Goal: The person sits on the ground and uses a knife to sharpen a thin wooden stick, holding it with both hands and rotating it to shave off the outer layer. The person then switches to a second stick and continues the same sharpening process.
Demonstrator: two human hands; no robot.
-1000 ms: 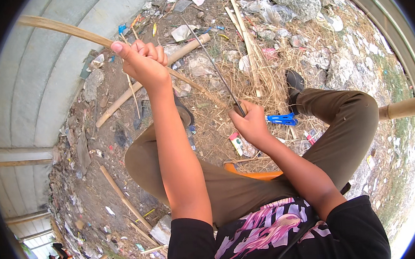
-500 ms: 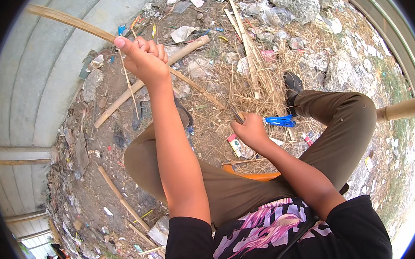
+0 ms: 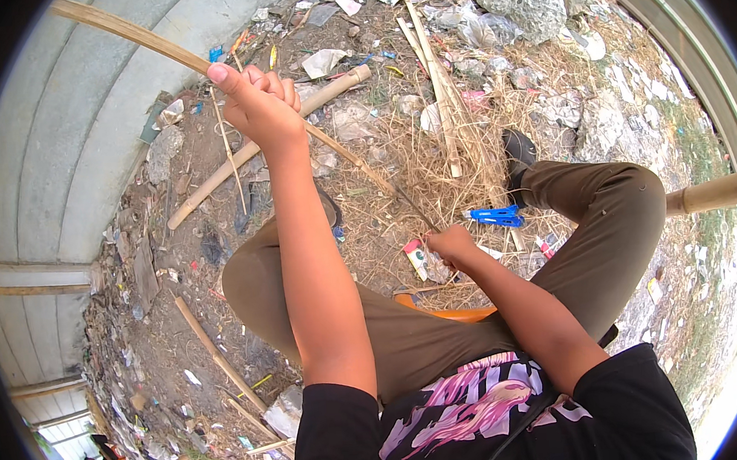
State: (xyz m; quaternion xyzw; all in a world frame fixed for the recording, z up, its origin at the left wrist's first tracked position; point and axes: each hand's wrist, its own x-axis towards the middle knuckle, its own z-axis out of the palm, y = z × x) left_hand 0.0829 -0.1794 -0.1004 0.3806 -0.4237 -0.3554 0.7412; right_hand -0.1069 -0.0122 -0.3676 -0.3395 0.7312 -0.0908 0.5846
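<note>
A long bamboo strip (image 3: 133, 40) slants from the upper left down past my left hand (image 3: 262, 111). That hand is closed round it, thumb laid along the top. Its lower end meets the thin dark blade of a knife (image 3: 418, 212), whose handle is hidden in my closed right hand (image 3: 455, 248). The blade points up and left, lying against the strip's tip or very near it. Below the strip, between my feet, lies a bed of dry shavings (image 3: 419, 162).
A thick bamboo pole (image 3: 212, 190) lies behind my left hand. Split bamboo lengths (image 3: 437, 84) rest on the shavings beyond. A blue plastic object (image 3: 496, 217) sits by my right foot. Rocks (image 3: 524, 4) and litter are farther off; a pale wall (image 3: 56, 158) rises at left.
My right hand has drawn back toward my body and slightly right, and more of the knife blade now shows. The left hand and bamboo strip have barely moved.
</note>
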